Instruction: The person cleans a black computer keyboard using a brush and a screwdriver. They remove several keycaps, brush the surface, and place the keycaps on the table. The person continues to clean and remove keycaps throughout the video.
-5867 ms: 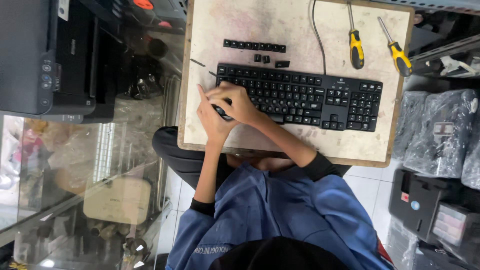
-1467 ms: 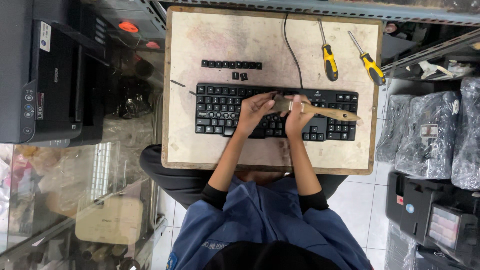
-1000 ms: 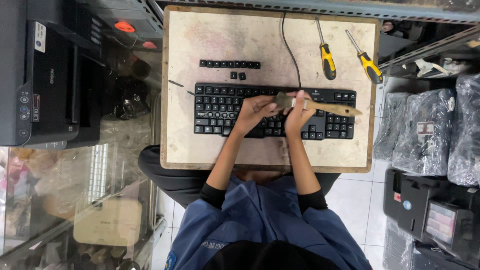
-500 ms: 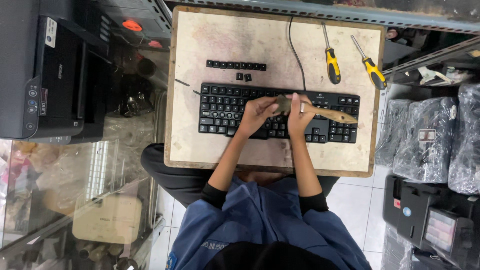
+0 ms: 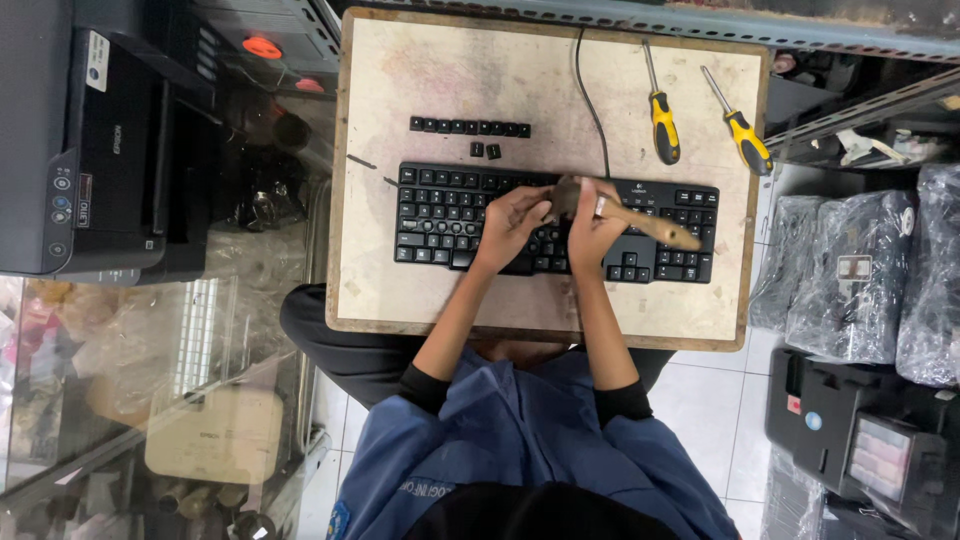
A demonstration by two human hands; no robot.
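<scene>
Black plastic keyboard (image 5: 440, 210), head view: laid flat at mid-bench (image 5: 400, 290), judged light, rigid, its keycaps easily popped; best gripped by the end edges. Wooden-handled brush (image 5: 640, 222) is clamped in the right hand (image 5: 592, 225) over the keyboard's centre keys, bristles met by the left hand (image 5: 512, 222), fingers curled. Loose keycaps (image 5: 468, 127) are rowed just beyond the keyboard; two yellow-handled screwdrivers (image 5: 664, 125) beyond its right end.

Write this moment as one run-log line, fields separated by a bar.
right hand: holds wooden brush | left hand: on black keyboard, fingers near bristles | loose keycaps in row behind | two yellow screwdrivers aside
</scene>
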